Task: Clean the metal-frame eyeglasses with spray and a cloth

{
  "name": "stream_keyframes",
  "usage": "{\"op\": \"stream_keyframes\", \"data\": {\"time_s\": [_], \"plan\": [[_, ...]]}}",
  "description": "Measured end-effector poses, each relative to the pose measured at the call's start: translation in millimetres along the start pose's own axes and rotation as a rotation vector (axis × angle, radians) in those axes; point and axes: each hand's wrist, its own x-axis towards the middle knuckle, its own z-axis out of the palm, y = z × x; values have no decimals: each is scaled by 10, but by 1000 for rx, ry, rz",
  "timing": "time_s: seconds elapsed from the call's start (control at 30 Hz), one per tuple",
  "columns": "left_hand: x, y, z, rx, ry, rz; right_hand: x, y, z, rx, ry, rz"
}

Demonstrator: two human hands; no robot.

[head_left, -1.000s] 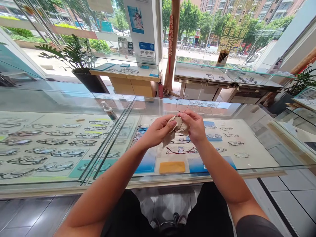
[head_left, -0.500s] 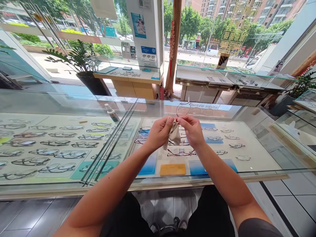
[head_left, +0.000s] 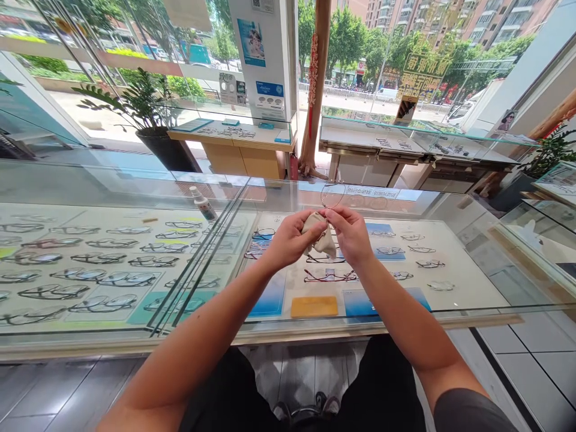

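Above the glass counter, my left hand (head_left: 294, 237) is closed on a pale beige cloth (head_left: 326, 245), which bunches around part of a pair of eyeglasses. My right hand (head_left: 351, 233) pinches the thin frame of those eyeglasses (head_left: 333, 196) close beside the left thumb. One round lens stands up beyond my fingertips, over the far side of the counter. The other lens is hidden by the cloth and fingers. Both hands nearly touch each other.
The glass display counter (head_left: 270, 327) holds rows of eyeglasses (head_left: 330, 275). A white spray bottle (head_left: 202, 204) stands at left, and an orange-yellow block (head_left: 314, 306) lies near the front. Farther off are a wooden post (head_left: 314, 90), a potted plant (head_left: 157, 138) and more display cases.
My left thumb has shifted right across the cloth, and the cloth now wraps up over the left fingers. The raised lens has turned slightly. My right hand keeps its pinch.
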Motion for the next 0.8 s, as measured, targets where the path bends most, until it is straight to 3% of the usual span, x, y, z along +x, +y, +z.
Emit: {"op": "stream_keyframes", "data": {"time_s": [0.1, 0.2, 0.43, 0.53, 0.8], "plan": [[6, -26, 47, 69, 113, 48, -10, 15, 19, 3, -7, -2], [28, 1, 46, 58, 135, 65, -5, 0, 16, 2, -16, -18], [49, 115, -142, -83, -217, -7, 44, -91, -28, 69, 33, 57], [40, 104, -169, -121, -271, -41, 52, -84, -28, 105, 43, 94], [20, 52, 26, 101, 52, 36, 24, 25, -4, 15, 0, 19]]}}
